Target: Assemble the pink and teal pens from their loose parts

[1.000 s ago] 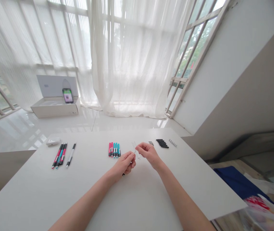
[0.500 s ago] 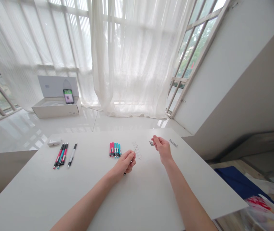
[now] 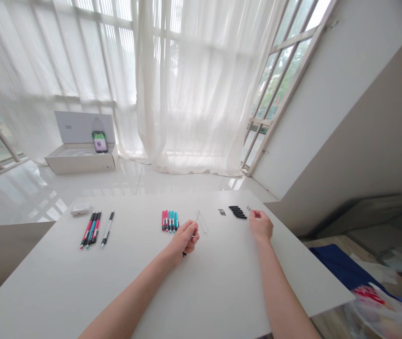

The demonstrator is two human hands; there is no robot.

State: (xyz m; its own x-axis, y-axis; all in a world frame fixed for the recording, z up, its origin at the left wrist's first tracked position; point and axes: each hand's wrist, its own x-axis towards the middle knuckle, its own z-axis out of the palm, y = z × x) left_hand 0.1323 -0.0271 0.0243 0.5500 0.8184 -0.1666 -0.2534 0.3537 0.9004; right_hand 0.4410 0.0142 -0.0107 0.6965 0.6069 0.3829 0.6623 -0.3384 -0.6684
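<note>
My left hand (image 3: 186, 238) is closed round a partly assembled pen, mostly hidden by the fingers. A thin refill pokes up from the grip and a dark end shows below it. Over at the right, my right hand (image 3: 261, 225) has its fingers pinched together at the row of small grey pen tips (image 3: 248, 208), covering most of them. Whether a tip is between those fingers cannot be seen. Black grips (image 3: 237, 212) lie in a row just left of it, then small metal springs (image 3: 222, 212). Several thin refills (image 3: 202, 221) rest by my left hand.
Pink and teal pen barrels (image 3: 170, 221) stand in a row beyond my left hand. Farther left lie whole pens in pink and teal (image 3: 90, 229), a white pen (image 3: 108, 229) and a white case (image 3: 80, 209). An open white box (image 3: 80, 162) sits on the ledge behind.
My right hand has left the refill at my left hand and travelled right, past the springs and black grips, to the grey tips. The left hand has stayed nearly still with the pen.
</note>
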